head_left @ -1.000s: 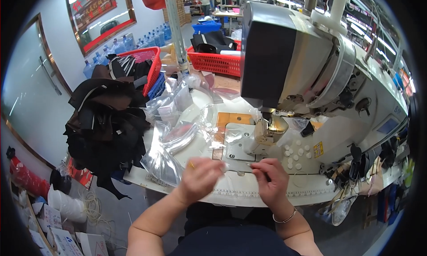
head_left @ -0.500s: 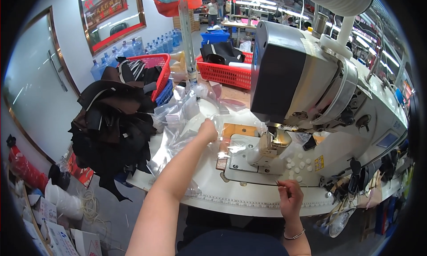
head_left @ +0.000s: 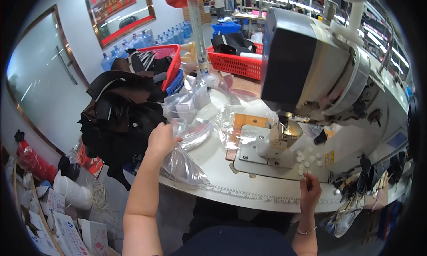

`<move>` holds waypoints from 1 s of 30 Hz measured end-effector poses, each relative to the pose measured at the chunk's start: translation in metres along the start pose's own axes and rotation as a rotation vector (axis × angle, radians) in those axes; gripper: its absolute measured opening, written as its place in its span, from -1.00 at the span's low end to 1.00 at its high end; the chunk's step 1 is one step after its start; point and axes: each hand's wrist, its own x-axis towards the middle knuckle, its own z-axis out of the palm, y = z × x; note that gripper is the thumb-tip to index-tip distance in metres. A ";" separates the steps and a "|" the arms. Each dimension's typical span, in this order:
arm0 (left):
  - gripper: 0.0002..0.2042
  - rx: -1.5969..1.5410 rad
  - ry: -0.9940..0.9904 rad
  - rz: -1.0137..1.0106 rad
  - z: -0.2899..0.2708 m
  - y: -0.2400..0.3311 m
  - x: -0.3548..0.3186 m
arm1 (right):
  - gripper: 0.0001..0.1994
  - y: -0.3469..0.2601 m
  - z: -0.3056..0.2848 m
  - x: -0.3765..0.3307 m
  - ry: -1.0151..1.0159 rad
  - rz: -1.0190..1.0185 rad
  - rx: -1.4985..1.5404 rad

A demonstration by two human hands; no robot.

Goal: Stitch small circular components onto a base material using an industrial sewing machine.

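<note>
My left hand is at the left part of the sewing table, its fingers closed at the edge of a clear plastic sheet that bends and drapes toward the table's front edge. Beyond it lie more shiny clear sheets. My right hand hovers by the front edge, thumb and fingertips pinched together; what they hold, if anything, is too small to make out. Just beyond are several white round discs. Between my hands stands the sewing machine, with another clear plastic piece by its metal plate.
A heap of black and brown cut pieces hangs over the table's left side. Behind it are red baskets and a metal post. Cartons and a white roll stand on the floor at left.
My left hand has moved left, from beside the machine's plate to the plastic near the black heap. The plastic there has bent up. My right hand stays near the discs. The view has shifted.
</note>
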 end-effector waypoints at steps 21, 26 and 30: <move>-0.92 -0.313 0.556 0.368 0.042 0.003 -0.050 | -0.93 -0.006 -0.004 -0.003 0.084 -0.049 -0.038; -0.90 -0.434 0.078 0.615 -0.004 0.035 -0.117 | -0.90 0.003 -0.023 0.002 0.114 0.132 0.038; -0.92 -0.742 -0.088 0.808 -0.049 0.058 -0.156 | -0.91 -0.005 0.013 0.000 -0.143 0.009 -0.009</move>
